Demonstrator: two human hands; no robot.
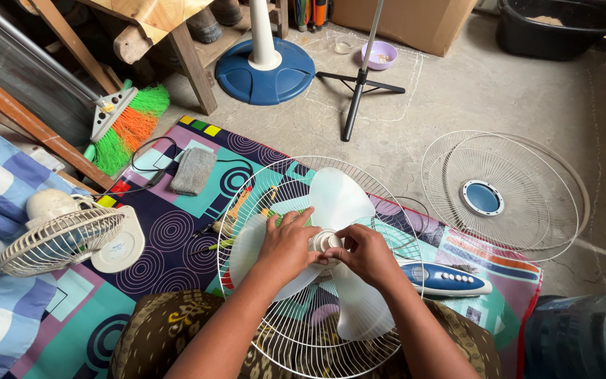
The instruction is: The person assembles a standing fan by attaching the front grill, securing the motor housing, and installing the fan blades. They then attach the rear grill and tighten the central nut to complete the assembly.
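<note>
A white three-bladed fan blade [341, 196] sits inside a white wire rear guard [247, 182] that rests in front of my lap. My left hand [287, 242] lies flat on the left blade, fingers spread beside the hub. My right hand [365, 251] pinches the white cap [326, 241] at the blade's hub with fingers closed on it. The fan's blue-and-white control body [447, 279] pokes out to the right under the guard. Several screwdrivers [236, 210] lie under the guard's left side.
The front wire guard [503, 193] with a blue centre lies on the concrete at right. A small white desk fan [61, 235] sits at left on the patterned mat [169, 245]. Beyond are a grey cloth [193, 170], broom [124, 123], blue fan base [264, 70], tripod [359, 81], and clear water jug [584, 337].
</note>
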